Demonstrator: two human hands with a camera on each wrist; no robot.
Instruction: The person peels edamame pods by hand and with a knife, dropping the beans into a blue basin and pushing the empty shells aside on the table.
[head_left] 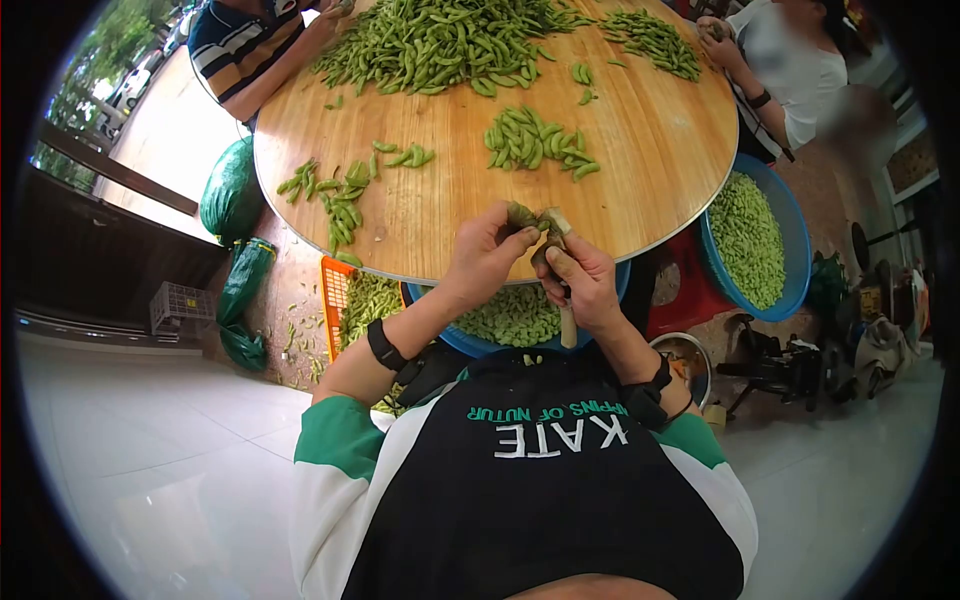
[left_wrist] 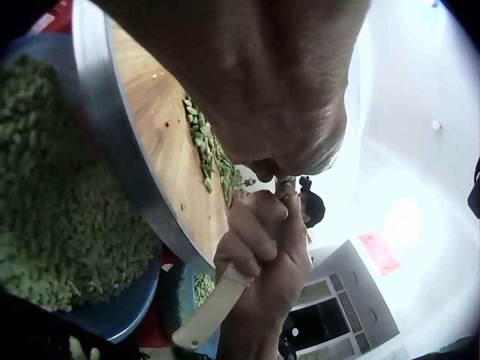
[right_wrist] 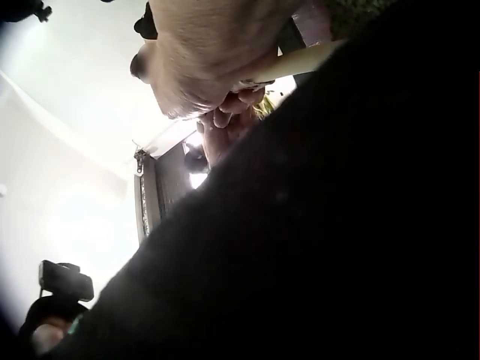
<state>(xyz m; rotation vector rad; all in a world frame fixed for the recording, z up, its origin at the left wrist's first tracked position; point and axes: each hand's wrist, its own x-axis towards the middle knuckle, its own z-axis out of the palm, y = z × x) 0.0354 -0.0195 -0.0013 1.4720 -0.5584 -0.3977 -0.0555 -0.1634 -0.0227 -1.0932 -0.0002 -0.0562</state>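
Observation:
Above the table's near edge, the left hand point(head_left: 487, 254) pinches a green pod point(head_left: 541, 225) between thumb and curled fingers. Close against it, the right hand point(head_left: 586, 284) grips a tool with a pale handle point(head_left: 568, 327) that sticks out below the palm. In the left wrist view the right hand point(left_wrist: 262, 262) is curled round that pale handle point(left_wrist: 214, 307). The right wrist view shows the handle point(right_wrist: 296, 63) beside the right hand point(right_wrist: 214, 56); dark cloth hides much there. Below the hands sits a blue basin of shelled beans point(head_left: 515, 315).
A round wooden table point(head_left: 440, 215) bears a large pod heap point(head_left: 440, 45) and smaller piles point(head_left: 530, 138). An orange crate point(head_left: 335, 290) stands at the left, another blue basin point(head_left: 795, 240) at the right. Two people sit across the table.

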